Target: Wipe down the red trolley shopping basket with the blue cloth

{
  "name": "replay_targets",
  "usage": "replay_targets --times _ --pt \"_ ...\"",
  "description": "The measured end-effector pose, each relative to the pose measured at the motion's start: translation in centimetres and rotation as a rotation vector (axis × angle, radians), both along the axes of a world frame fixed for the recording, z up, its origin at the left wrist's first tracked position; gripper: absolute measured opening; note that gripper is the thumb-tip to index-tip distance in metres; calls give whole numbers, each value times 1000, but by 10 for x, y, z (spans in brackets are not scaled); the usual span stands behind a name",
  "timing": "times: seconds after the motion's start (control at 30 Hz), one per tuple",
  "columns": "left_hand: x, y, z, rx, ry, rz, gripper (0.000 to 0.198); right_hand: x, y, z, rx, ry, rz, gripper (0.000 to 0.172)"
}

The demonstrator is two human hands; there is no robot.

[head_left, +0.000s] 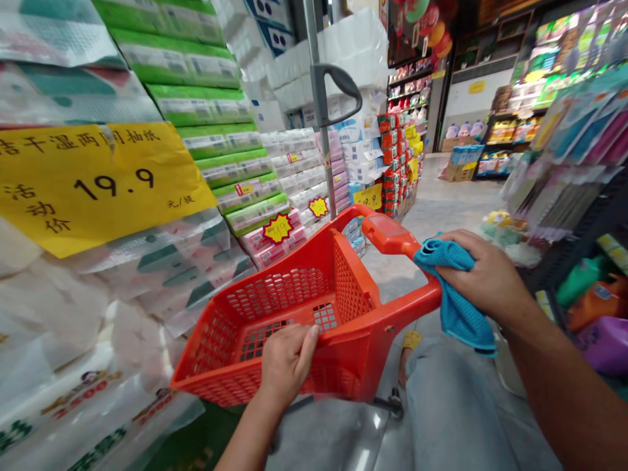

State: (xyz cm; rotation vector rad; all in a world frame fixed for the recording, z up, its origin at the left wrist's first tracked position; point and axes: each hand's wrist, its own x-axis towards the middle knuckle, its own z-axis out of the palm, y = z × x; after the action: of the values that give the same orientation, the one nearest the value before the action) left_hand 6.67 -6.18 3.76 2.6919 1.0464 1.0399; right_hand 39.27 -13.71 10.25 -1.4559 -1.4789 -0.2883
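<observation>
A red plastic shopping cart (275,291) stands right in front of me, its perforated basket holding nothing I can see. My left hand (287,360) is closed over the near rim of the basket, thumb on top. At the handle on the right, my right hand (483,271) grips a blue cloth (464,307). Part of the cloth lies against the red handle bar, and its lower end hangs down. The fingertips of the right hand are partly hidden by the cloth. A grey metal pole with a dark grey hook-shaped grip (336,95) rises behind the cart.
Stacked tissue packs (210,124) line the left, with a yellow price sign (103,183) in front. Red packs (390,163) stand farther back. On the right, a rack of hanging goods (574,137) and bottles (601,307) flank the grey floor (441,203). My knee is below.
</observation>
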Motion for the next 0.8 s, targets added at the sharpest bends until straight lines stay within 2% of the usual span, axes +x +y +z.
replay_targets --times 0.1,0.2,0.3,0.37,0.5,0.57,0.67,0.73,0.8 --pt "12 -15 4 -52 -66 24 41 -16 -14 7 -50 -17 112 7" --pt "32 -33 8 -26 -121 24 35 -27 -21 9 -89 44 227 7" --pt "40 -44 12 -19 -127 112 38 -33 -23 8 -66 140 220 8" --pt "37 -48 14 -37 -130 131 38 -39 -28 8 -47 124 257 6" --pt "27 -62 17 6 -240 117 23 -50 -35 12 -83 26 463 6" --pt "22 -70 18 49 -292 95 19 -52 -30 13 -64 25 414 6" --pt "13 -80 22 33 -283 97 17 -58 -22 15 3 44 250 7" --pt "7 -86 26 6 -257 123 17 -68 -24 18 -37 0 293 6" --pt "3 -93 33 13 -241 97 18 -78 -29 22 -132 -83 431 8"
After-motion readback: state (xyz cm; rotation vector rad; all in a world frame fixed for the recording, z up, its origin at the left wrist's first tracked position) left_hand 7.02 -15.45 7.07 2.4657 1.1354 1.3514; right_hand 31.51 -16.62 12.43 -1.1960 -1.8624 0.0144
